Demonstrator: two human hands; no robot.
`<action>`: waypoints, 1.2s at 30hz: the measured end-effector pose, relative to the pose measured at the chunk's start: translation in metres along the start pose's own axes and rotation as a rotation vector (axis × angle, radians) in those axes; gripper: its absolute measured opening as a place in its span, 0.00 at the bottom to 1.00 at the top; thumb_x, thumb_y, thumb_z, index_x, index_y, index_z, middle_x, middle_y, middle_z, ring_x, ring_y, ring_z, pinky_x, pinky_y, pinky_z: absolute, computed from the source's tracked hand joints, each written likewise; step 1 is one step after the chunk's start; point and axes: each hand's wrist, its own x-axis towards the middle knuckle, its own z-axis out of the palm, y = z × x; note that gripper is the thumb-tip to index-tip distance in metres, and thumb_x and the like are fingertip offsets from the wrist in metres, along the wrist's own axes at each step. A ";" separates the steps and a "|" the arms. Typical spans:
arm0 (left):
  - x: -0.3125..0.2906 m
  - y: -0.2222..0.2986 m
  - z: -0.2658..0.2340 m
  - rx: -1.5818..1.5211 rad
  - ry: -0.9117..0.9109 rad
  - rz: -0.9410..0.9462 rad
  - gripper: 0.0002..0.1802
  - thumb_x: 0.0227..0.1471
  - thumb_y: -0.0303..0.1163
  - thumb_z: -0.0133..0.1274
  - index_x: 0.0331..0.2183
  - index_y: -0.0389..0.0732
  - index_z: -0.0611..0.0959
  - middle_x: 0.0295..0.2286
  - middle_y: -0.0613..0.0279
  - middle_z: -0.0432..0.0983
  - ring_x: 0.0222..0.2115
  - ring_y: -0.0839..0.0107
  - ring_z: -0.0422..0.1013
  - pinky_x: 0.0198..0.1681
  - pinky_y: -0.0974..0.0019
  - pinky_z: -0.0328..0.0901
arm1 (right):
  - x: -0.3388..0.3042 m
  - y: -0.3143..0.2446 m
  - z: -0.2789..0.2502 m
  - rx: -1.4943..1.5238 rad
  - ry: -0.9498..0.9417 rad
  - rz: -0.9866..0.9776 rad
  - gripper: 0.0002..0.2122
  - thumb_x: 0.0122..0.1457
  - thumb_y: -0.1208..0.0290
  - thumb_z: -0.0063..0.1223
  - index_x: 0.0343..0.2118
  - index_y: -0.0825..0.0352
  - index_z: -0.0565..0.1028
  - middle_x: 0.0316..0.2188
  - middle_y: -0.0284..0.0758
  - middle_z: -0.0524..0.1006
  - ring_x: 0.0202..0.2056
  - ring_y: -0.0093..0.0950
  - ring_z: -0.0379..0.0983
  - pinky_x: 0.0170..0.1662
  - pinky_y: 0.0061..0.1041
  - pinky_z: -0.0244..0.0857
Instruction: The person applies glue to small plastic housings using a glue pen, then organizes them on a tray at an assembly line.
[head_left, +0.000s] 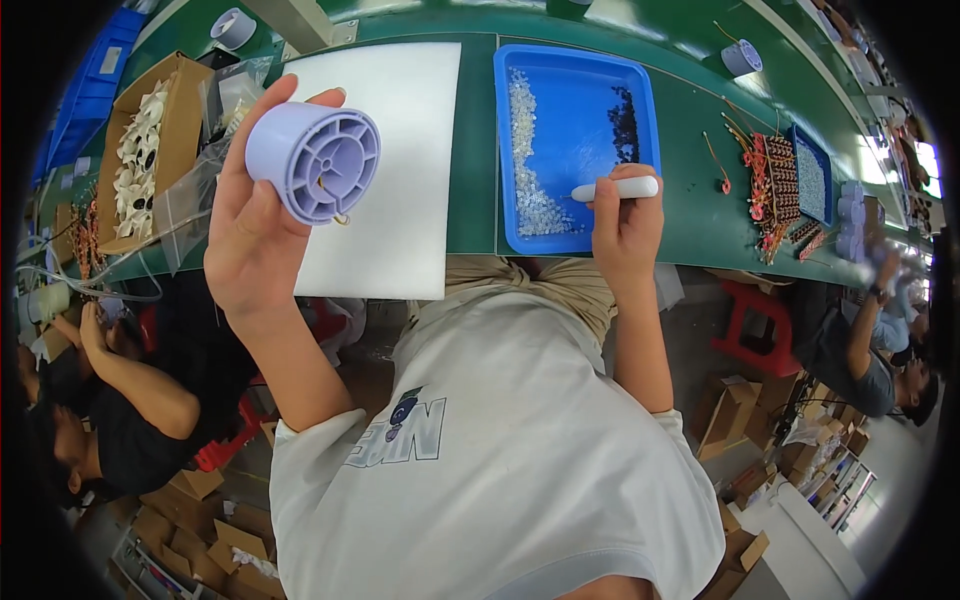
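cup, ribbed face exposed above the left edge of the foam sheet, is best kept steady in the half-curled left hand, while the right hand, pinching a pen-shaped tool over the right edge of the blue tray, should guide its tip lightly.

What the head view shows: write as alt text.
A left hand holds a lilac spoked round part; the right hand holds a white pen-like tool at a blue tray of small translucent pieces and dark ones. A white sheet lies on the green workbench.
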 end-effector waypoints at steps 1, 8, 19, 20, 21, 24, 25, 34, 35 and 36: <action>-0.001 -0.002 0.000 -0.071 0.023 -0.002 0.41 0.50 0.40 0.48 0.55 0.24 0.49 0.53 0.32 0.48 0.54 0.45 0.52 0.53 0.58 0.56 | 0.004 -0.001 -0.002 -0.116 0.046 -0.113 0.03 0.57 0.79 0.44 0.31 0.69 0.62 0.28 0.34 0.65 0.25 0.18 0.62 0.27 0.16 0.60; -0.016 -0.012 -0.005 -0.387 0.073 -0.025 0.39 0.54 0.38 0.42 0.55 0.25 0.43 0.55 0.31 0.37 0.56 0.41 0.46 0.55 0.55 0.55 | 0.008 0.020 -0.027 -0.234 0.300 -0.266 0.05 0.58 0.77 0.43 0.34 0.68 0.61 0.29 0.34 0.64 0.25 0.18 0.61 0.28 0.16 0.60; -0.030 -0.023 -0.013 -0.667 0.001 -0.002 0.41 0.53 0.41 0.45 0.55 0.26 0.44 0.55 0.29 0.38 0.54 0.41 0.50 0.53 0.54 0.57 | 0.009 0.019 -0.023 -0.116 0.181 -0.101 0.04 0.56 0.77 0.45 0.30 0.69 0.63 0.27 0.34 0.66 0.24 0.21 0.60 0.26 0.19 0.57; -0.034 -0.022 -0.010 -0.645 0.016 -0.010 0.41 0.53 0.42 0.46 0.55 0.26 0.45 0.54 0.29 0.39 0.53 0.41 0.52 0.53 0.54 0.58 | 0.009 0.019 -0.023 -0.112 0.182 -0.105 0.04 0.56 0.77 0.45 0.30 0.69 0.63 0.27 0.34 0.66 0.24 0.21 0.60 0.26 0.19 0.57; -0.037 -0.022 -0.006 -0.623 0.031 -0.017 0.42 0.52 0.42 0.46 0.55 0.25 0.46 0.54 0.28 0.39 0.52 0.41 0.54 0.52 0.54 0.58 | 0.008 0.020 -0.023 -0.116 0.184 -0.106 0.04 0.56 0.77 0.45 0.30 0.69 0.63 0.26 0.34 0.66 0.23 0.20 0.60 0.25 0.19 0.57; -0.039 -0.024 0.001 -0.576 0.029 0.010 0.40 0.53 0.44 0.45 0.54 0.24 0.49 0.52 0.27 0.44 0.50 0.42 0.58 0.49 0.55 0.61 | 0.006 0.019 -0.025 -0.123 0.189 -0.112 0.04 0.56 0.77 0.45 0.30 0.69 0.63 0.25 0.33 0.66 0.22 0.20 0.59 0.25 0.19 0.56; -0.040 -0.025 0.002 -0.554 0.015 0.040 0.38 0.53 0.45 0.43 0.53 0.23 0.52 0.51 0.26 0.48 0.48 0.44 0.61 0.47 0.57 0.63 | 0.006 0.018 -0.026 -0.163 0.166 -0.120 0.04 0.57 0.77 0.44 0.31 0.69 0.63 0.27 0.33 0.65 0.23 0.19 0.59 0.26 0.18 0.57; -0.056 -0.025 -0.005 -0.613 0.025 0.001 0.41 0.52 0.45 0.45 0.54 0.26 0.49 0.53 0.27 0.42 0.49 0.41 0.58 0.49 0.53 0.62 | 0.016 -0.002 -0.016 -0.282 0.107 -0.129 0.03 0.56 0.79 0.44 0.31 0.69 0.63 0.27 0.33 0.65 0.22 0.19 0.59 0.24 0.17 0.56; -0.058 -0.023 0.000 -0.604 0.036 0.014 0.41 0.52 0.45 0.45 0.54 0.26 0.49 0.53 0.27 0.42 0.49 0.41 0.58 0.49 0.53 0.62 | 0.018 -0.004 -0.012 -0.330 0.081 -0.162 0.03 0.56 0.79 0.44 0.31 0.69 0.63 0.28 0.34 0.65 0.23 0.18 0.59 0.25 0.17 0.56; -0.058 -0.021 0.009 -0.598 0.158 0.009 0.37 0.53 0.43 0.44 0.53 0.25 0.53 0.51 0.29 0.48 0.47 0.45 0.61 0.48 0.56 0.63 | 0.018 -0.005 -0.008 -0.314 0.070 -0.174 0.03 0.56 0.79 0.44 0.31 0.69 0.63 0.28 0.34 0.65 0.23 0.18 0.59 0.25 0.17 0.56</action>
